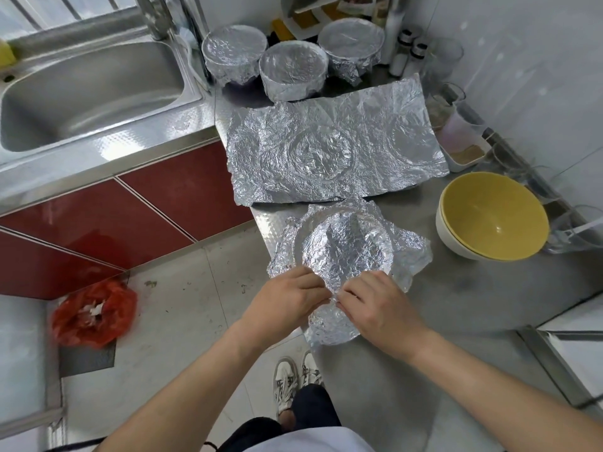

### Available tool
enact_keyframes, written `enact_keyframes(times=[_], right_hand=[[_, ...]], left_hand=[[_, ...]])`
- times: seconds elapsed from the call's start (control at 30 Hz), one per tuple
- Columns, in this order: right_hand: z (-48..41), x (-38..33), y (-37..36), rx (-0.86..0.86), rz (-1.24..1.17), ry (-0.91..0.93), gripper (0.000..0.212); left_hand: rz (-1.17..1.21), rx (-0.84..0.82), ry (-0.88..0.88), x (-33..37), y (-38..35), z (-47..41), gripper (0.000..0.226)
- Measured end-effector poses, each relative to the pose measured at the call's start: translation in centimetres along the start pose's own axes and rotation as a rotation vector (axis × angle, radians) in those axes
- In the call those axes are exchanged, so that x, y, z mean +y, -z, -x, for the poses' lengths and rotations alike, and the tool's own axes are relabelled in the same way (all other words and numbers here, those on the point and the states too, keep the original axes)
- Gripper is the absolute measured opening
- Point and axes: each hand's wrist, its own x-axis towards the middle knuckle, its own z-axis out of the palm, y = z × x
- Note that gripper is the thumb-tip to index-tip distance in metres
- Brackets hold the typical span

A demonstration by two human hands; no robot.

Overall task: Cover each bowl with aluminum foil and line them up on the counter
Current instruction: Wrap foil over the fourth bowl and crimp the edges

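The person is working at the near edge of the surface [456, 288], where a bowl [301, 233] is sitting under a crumpled piece of foil [346, 252]; the bowl itself is showing only as a round rim pressing up through the wrap. Both hands are meeting at the side nearest the body: the left hand [287, 295] and the right hand [375, 305] are lying knuckles up, their fingers [313, 282] curled down and pinching the loose foil between them, apparently gathering the slack into a fold so it is hugging the rim. The far and right edges of the foil are flaring out untucked, so this cover is looking only partly shaped, and the tucking will probably need to be worked round the rest of the rim. Three covered bowls [293, 70] are standing close together at the back of the surface beside the sink [94, 93], likely parked there as the start of the line and out of the way. A large spare sheet [332, 148] is lying flat between them and the bowl in hand, within reach for the next wraps. To the right, well apart from the hands, yellow bowls [492, 216] are sitting stacked and open, waiting uncovered, so the task is looking a little past halfway.
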Motion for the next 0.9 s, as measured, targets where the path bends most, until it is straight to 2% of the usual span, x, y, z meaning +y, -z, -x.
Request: enact_keyframes(times=[0.2,0.33,0.43,0.6,0.67,0.73,0.8,0.9], right_hand=[[-0.9,-0.6,-0.6,0.066,0.058,-0.012,0.022],[-0.8,0.0,0.0,0.004,0.009,-0.041,0.008],[0.6,1.5,0.9,-0.072,-0.042,-0.124,0.024],[2.6,2.7,1.1,-0.052,-0.074,-0.329,0.030],[2.7,2.7,1.0,-0.006,-0.112,-0.465,0.041],[2.4,2.6,1.1,0.079,-0.249,-0.702,0.053],[2.2,2.4,0.8,0.171,-0.485,-0.997,0.060],[1.5,2.4,0.5,0.182,-0.964,-1.353,0.066]], left_hand=[[-0.046,0.053,-0.020,-0.2,-0.2,0.0,0.010],[-0.076,0.015,0.033,-0.3,-0.1,0.4,0.022],[-0.104,-0.039,0.030,-0.4,-0.7,0.4,0.032],[-0.130,0.022,0.052,0.6,-1.7,-0.1,0.023],[-0.135,0.056,0.066,1.7,-2.2,-0.8,0.017],[-0.144,0.064,0.111,2.9,-2.9,-1.6,0.010],[-0.138,0.063,0.187,3.9,-3.3,-2.6,0.009],[-0.090,0.053,0.323,5.2,-3.6,-4.4,0.024]])
